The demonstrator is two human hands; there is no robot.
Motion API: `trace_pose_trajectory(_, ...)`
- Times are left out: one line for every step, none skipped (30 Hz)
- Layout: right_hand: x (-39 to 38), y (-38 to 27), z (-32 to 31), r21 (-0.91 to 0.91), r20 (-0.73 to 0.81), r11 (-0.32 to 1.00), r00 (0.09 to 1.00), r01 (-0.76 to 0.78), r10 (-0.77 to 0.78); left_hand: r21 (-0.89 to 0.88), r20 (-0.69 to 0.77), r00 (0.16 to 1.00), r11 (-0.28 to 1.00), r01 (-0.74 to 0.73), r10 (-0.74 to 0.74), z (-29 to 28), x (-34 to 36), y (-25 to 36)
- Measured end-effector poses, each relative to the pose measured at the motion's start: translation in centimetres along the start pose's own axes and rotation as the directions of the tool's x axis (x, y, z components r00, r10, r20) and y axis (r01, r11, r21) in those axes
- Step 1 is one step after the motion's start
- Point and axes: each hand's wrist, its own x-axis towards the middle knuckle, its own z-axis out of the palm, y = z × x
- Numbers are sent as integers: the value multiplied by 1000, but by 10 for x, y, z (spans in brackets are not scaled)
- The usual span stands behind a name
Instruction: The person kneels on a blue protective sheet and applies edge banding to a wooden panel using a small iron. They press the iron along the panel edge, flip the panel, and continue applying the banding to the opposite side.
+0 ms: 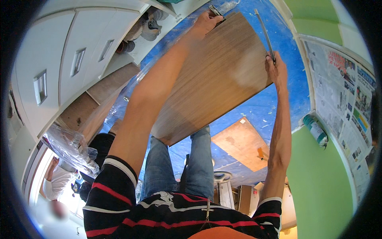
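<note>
A wood-grain panel (215, 75) slants away in front of me, its near corner by my jeans-clad knees. At its far left end, my left hand (205, 24) is closed on a small dark metallic piece (216, 12), with the thumb lying along it; the fingers partly hide its shape. My right hand (277, 68) is at the panel's right edge, fingers wrapped round the lower end of a long thin grey metal strip (265, 32). That strip points up and away, apart from the left hand.
Blue sheeting (294, 93) covers the floor, with a smaller board (240, 143) on it. White cabinets (59, 59) stand left, near shoes (150, 30) and clear plastic wrap (71, 147). A green bottle (316, 129) lies by the newspaper-covered surface (338, 91) at right. Another person (57, 185) is lower left.
</note>
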Motion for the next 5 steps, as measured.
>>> trace_pose_trajectory(-2,1,1,-8,-27,1000,1000,8,-8,-15,6,1000,1000,8,-8,1,-2,1)
trace_pose_trajectory(-5,1,0,-16,-53,1000,998,14,-15,-44,18,999,999,28,-27,2,-5,2)
trace_pose_trajectory(-7,2,-1,-8,-49,1000,999,9,-9,16,10,1000,1000,-3,2,0,-8,4)
trace_pose_trajectory(-7,1,-1,3,-45,1000,999,7,-7,64,4,1000,998,-23,23,-4,-10,6)
trace_pose_trajectory(-7,-1,0,12,-42,1000,999,3,-2,116,-3,999,992,-40,41,-12,-14,8)
